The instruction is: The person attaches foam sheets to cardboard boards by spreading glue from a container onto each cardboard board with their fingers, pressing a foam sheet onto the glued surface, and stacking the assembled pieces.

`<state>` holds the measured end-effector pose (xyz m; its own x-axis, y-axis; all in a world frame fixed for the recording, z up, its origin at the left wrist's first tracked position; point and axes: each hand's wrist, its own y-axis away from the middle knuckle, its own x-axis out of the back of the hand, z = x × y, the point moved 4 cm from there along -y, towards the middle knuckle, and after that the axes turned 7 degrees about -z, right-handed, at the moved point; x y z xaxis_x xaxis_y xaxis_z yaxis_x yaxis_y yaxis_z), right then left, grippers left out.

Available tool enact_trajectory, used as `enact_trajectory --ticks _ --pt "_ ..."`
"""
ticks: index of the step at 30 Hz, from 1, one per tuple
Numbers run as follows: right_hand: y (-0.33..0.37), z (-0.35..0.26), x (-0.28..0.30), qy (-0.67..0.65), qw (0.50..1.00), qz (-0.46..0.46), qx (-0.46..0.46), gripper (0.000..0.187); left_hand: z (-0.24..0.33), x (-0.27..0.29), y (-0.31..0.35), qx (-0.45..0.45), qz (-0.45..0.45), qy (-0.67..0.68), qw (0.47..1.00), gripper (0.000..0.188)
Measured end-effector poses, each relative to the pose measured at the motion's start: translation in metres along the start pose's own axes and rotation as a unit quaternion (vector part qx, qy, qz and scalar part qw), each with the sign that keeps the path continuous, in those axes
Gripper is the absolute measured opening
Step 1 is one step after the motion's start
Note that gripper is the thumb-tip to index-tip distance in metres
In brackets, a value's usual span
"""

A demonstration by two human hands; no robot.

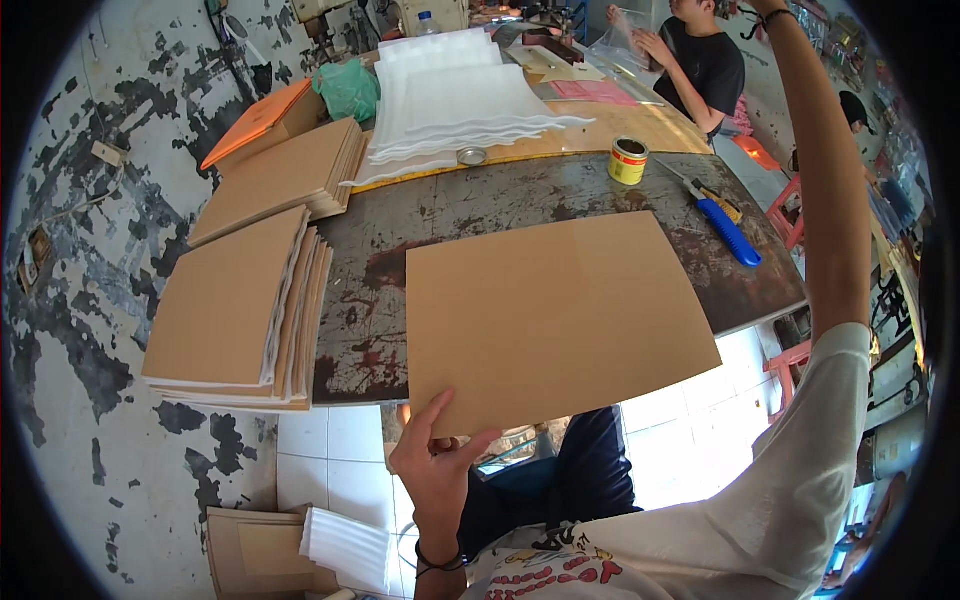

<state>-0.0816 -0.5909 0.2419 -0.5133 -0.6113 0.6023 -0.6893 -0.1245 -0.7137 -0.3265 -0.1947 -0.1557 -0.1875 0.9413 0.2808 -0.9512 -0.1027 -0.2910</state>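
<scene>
"While the cardboard sheet (pixel 560 320) lies on the worktable (pixel 360 340), how much room does it have?"

"Its near edge juts past the worktable's near edge, above the dark trousers (pixel 595 460) and white tiled floor (pixel 665 425). On its left, a bare, scratched strip parts it from the cardboard stack (pixel 225 310)."

"And past its far edge?"

"More bare surface, then an open yellow tin (pixel 628 168). To the right of that, a blue-handled cutter (pixel 730 232) lies slanted, apart from the sheet's right edge. Farther back, a round metal lid (pixel 472 156) sits by the white foam sheets (pixel 450 100)."

"Where is the sheet relative to the fingers?"

"The left hand (pixel 438 468) has it by the near left corner: the index finger (pixel 438 405) reaches over the top face, the thumb (pixel 480 447) is at the near edge, and together they grip lightly. The other fingers are partly hidden."

"What about the right side?"

"The right forearm (pixel 835 220) rises well clear of the sheet. The right hand runs out of view at the top, so I cannot tell how its fingers stand."
</scene>
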Motion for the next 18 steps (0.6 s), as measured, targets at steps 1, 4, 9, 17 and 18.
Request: enact_trajectory --ticks 1,4,9,17,18 --pt "-0.001 -0.012 0.003 -0.005 1.000 0.001 0.006 0.092 0.000 0.000 -0.002 -0.008 0.014 -0.020 1.000 0.062" --pt "0.002 -0.036 0.003 -0.027 0.999 -0.014 0.015 0.094 -0.004 -0.004 -0.001 0.009 0.007 0.012 1.000 0.061" --pt "0.039 -0.091 -0.026 -0.032 0.996 -0.075 0.041 0.097 0.001 -0.016 -0.004 0.016 -0.006 -0.035 0.999 0.061" --pt "0.108 -0.168 -0.113 -0.017 0.996 -0.089 0.008 0.098 -0.008 0.001 -0.001 -0.003 -0.020 -0.028 0.999 0.064" --pt "0.114 -0.173 -0.120 -0.012 0.995 -0.097 0.032 0.098 -0.011 0.004 -0.002 -0.001 -0.010 -0.030 0.999 0.060"
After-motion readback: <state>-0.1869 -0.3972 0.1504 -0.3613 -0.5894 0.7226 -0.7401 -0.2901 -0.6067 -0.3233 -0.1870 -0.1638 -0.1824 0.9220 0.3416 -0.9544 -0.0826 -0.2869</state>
